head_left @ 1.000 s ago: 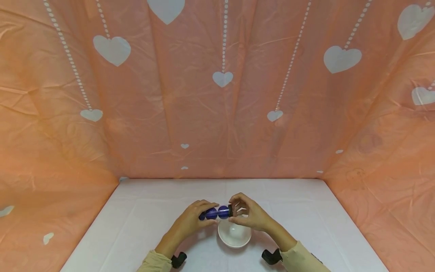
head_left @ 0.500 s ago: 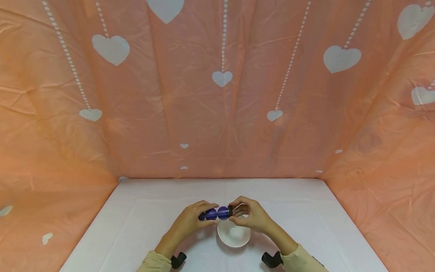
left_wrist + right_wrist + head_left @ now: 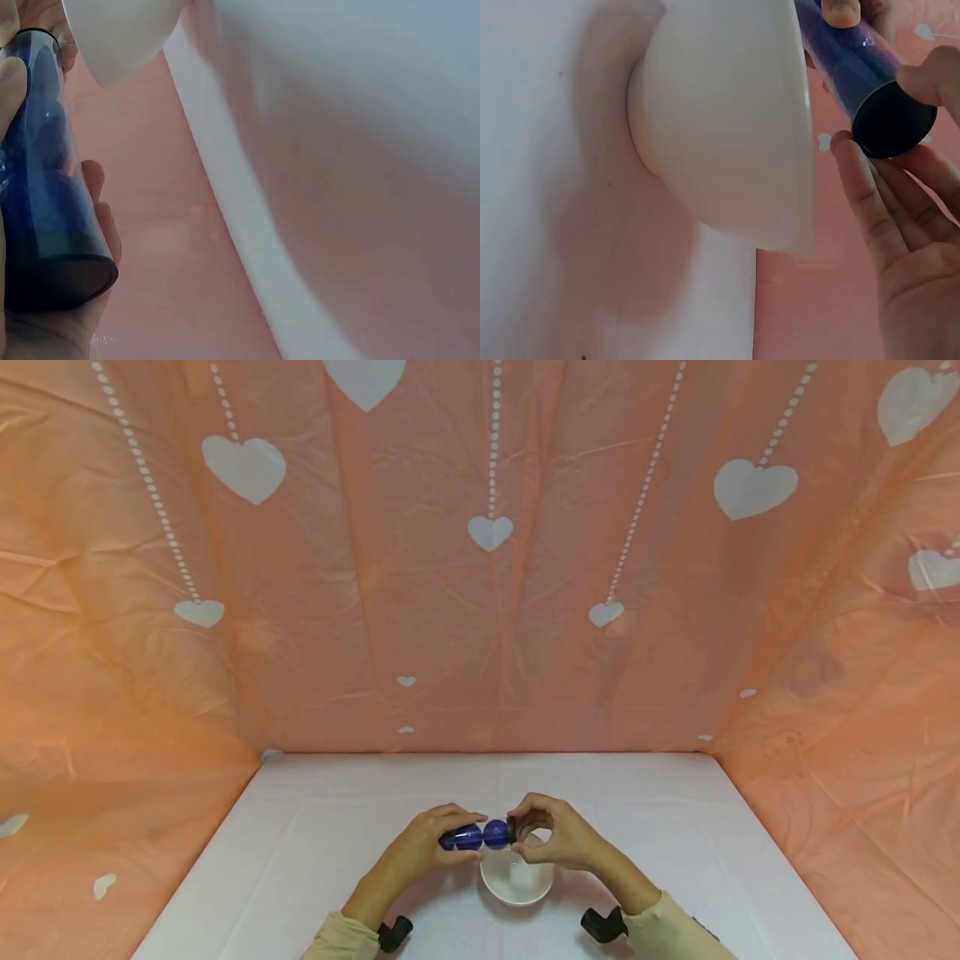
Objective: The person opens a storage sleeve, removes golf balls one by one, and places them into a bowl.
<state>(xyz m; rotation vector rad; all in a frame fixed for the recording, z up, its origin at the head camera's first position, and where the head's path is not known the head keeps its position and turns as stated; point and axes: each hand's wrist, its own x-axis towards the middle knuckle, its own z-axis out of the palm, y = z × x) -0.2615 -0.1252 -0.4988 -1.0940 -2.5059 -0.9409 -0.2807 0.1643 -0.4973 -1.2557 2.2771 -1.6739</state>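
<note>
A clear tube (image 3: 495, 834) with blue-purple balls inside and dark caps at both ends is held sideways over the table. My left hand (image 3: 420, 841) grips its left part, with the thumb on the near side and fingers on the far side. In the left wrist view, the tube (image 3: 52, 180) shows one dark end toward the palm. My right hand (image 3: 562, 837) pinches the black cap (image 3: 894, 120) at the other end, thumb and fingertips round its edge. Just below the right hand stands a white bowl (image 3: 517, 893), its far rim partly hidden by that hand.
A white cloth covers the table (image 3: 337, 793). Orange sheeting (image 3: 525, 635) with white hearts encloses its back and sides. Black wrist devices (image 3: 396, 933) show at both forearms, near the light sleeves (image 3: 671, 931).
The tube's right end and the right hand have shifted slightly right and toward me. The left hand keeps its hold, and the bowl stays in place.
</note>
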